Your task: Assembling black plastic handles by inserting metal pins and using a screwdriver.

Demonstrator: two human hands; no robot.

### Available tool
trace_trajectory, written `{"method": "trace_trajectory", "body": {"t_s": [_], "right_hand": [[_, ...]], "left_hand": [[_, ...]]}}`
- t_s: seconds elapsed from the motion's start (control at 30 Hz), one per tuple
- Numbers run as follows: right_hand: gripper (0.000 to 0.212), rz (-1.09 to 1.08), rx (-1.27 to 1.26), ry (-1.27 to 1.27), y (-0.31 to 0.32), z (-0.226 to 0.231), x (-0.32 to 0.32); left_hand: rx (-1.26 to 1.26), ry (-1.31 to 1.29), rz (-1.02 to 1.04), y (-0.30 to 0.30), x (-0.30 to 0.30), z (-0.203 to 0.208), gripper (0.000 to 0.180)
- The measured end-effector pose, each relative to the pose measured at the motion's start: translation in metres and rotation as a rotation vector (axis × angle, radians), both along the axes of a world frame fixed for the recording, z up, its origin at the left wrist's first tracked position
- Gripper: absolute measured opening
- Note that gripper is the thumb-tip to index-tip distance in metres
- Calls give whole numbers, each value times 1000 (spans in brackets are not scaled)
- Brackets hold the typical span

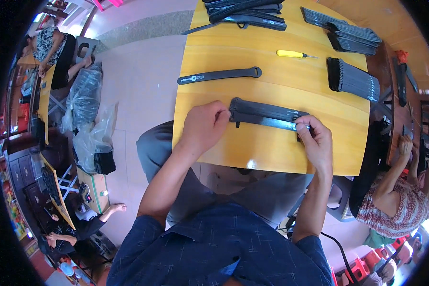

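Observation:
A stack of flat black straps point(267, 110) lies crosswise on the yellow wooden table in front of me. At its left end my left hand point(206, 125) is closed, fingertips pinched against the end of the front strap. Over the right end, my right hand point(315, 139) pinches the same shiny front strap between thumb and forefinger. Small dark tabs stick out below the stack near both ends. Beyond it lies a single black strap point(219, 75) with a rounded, holed right end and pale printing toward its left.
A yellow-handled screwdriver point(291, 54) lies farther back. Black strap bundles point(353, 78) line the table's right side, with a larger pile point(245, 14) at the far edge. Plastic-wrapped bags point(86, 95) stand on the floor at left. Other people sit at tables on both sides.

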State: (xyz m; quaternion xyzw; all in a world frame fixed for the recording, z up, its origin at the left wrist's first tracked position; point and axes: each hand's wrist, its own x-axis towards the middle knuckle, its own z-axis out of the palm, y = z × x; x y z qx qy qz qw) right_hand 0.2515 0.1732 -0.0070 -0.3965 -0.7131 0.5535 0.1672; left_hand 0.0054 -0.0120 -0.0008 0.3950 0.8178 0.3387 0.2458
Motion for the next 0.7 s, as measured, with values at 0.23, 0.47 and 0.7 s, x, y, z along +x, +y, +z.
{"method": "trace_trajectory", "body": {"t_s": [0.23,0.47,0.7], "right_hand": [[7,-33,7,-18,-2,0,-2],[6,-40,-2,1,-2,-4,-1],[7,-41,16,14,-3,-4,-1]], "left_hand": [[-4,39,-20,2,-2,-1,17],[11,77,-39,4,-3,-4,17],[-42,60,-28,6,-3,1,19]]}}
